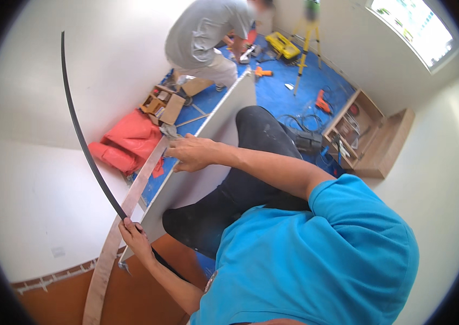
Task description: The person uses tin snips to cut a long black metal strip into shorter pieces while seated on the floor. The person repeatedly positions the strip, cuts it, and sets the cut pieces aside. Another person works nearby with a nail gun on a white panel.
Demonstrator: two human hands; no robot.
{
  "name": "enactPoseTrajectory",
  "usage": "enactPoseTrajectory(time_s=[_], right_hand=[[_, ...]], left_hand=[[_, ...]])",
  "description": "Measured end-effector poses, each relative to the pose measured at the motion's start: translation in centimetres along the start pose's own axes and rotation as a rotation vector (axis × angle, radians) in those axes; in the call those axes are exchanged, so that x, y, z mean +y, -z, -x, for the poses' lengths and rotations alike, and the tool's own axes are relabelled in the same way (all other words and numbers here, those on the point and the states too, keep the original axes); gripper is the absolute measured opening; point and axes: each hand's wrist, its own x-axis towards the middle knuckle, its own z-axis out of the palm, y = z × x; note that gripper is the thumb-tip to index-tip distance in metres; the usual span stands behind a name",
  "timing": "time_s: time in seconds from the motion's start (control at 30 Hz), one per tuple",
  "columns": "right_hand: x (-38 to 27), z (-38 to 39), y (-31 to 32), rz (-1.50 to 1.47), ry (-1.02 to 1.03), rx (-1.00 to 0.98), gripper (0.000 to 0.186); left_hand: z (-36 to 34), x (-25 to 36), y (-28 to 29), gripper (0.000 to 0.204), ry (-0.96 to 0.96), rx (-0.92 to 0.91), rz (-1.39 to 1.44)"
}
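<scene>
Apparently, a long, flexible black strip (79, 130) is being handled beside a white panel (228, 111), which is set slantwise through the middle of the frame. The strip is clasped by the left hand (136, 238), its fingers curled round it in the lower left, and the free length is bowed toward the upper left. The right hand (192, 153) is placed at the panel's edge, left of centre, near the upper end of a pale wooden strip (109, 249); whether anything is pinched between its bent fingers cannot be told. The step in hand may be judged to be the lining-up of the black strip with the panel (only the posture speaks for this), and for the next move its springy length would need to be steadied while the panel is kept firm. The black strip's lower end is hidden behind the left forearm, the wooden strip is cut off by the lower edge, and part of the panel is covered by the dark-trousered legs (200, 222). What is being worked on by the person in grey (200, 35), at the top, is hard to make out.
</scene>
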Motion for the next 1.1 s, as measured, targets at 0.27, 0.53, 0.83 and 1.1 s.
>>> enactPoseTrajectory(time_s=[0.27,0.53,0.83,1.1], right_hand=[[0.3,3.0,5.6,0.151,-0.132,0.102,0.059],[-0.1,9.0,12.5,-0.533,-0.4,0.382,0.089],[0.0,14.6,11.8,-1.232,-0.593,0.653,0.058],[-1.3,20.9,8.4,-1.077,-1.064,0.502,0.043]], left_hand=[[0.8,-2.3,-0.7,0.036,-0.037,-0.278,0.034],[3.1,-2.4,2.7,0.036,0.005,-0.4,-0.073],[5.7,-5.4,4.5,0.056,-0.037,-0.485,-0.178],[5.6,-4.9,4.8,0.046,0.27,-0.784,-0.356]])
